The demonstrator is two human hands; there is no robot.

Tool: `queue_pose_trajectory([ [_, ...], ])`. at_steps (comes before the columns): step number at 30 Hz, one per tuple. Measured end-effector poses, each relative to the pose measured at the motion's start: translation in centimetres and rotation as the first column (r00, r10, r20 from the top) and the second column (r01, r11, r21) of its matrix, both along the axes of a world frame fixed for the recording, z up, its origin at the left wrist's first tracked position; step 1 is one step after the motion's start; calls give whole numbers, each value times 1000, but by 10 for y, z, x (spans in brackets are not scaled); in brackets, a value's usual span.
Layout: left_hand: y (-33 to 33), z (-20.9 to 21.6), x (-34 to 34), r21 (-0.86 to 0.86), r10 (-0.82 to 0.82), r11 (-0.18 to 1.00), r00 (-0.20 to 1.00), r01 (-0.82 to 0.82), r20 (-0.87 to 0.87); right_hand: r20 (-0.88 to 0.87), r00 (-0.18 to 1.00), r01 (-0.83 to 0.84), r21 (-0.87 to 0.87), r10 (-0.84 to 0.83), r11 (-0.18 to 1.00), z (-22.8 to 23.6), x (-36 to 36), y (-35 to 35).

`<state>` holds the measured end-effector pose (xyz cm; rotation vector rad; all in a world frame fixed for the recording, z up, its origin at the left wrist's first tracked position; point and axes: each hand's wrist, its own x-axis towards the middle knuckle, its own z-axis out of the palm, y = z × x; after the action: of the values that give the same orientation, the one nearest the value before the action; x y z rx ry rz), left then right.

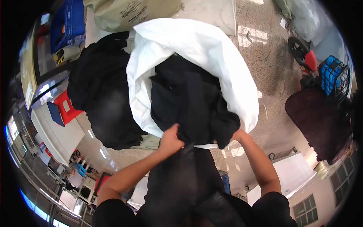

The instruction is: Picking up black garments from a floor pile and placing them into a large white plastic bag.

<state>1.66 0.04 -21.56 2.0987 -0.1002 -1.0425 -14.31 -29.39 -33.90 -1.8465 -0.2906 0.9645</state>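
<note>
Head view: the step looks like working soft, matte black cloth [185, 90], bunched inside a crinkled, round-mouthed white sack [239, 83]; the next move likely calls for minding the folds at the rim. The left hand [171, 140] curls by the near rim, grip unclear; the right hand [237, 135] has fingers partly hidden behind a fold, so I cannot tell their hold.

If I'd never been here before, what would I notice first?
Probably the big, open white bag in the middle, with black cloth inside and the person's left hand and right hand at its near edge. Next comes the dark heap to its left, and then a bright blue thing at the upper left.
</note>
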Motion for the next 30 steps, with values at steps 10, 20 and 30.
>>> queue_pose_trajectory([
  [10, -45, -49, -6, 327, 63, 942, 997, -77, 52, -561, 677, 455, -189, -476, 870, 19, 105, 5],
  [20, -16, -37, -24, 180, 170, 961, 961, -210, 217, -161, 985, -155, -686, 59, 711, 154, 128, 42],
  [30, -14, -70, -84, 313, 530, -3, -266, -950, -805, 270, 869, 481, -273, -414, 833, 55, 198, 86],
])
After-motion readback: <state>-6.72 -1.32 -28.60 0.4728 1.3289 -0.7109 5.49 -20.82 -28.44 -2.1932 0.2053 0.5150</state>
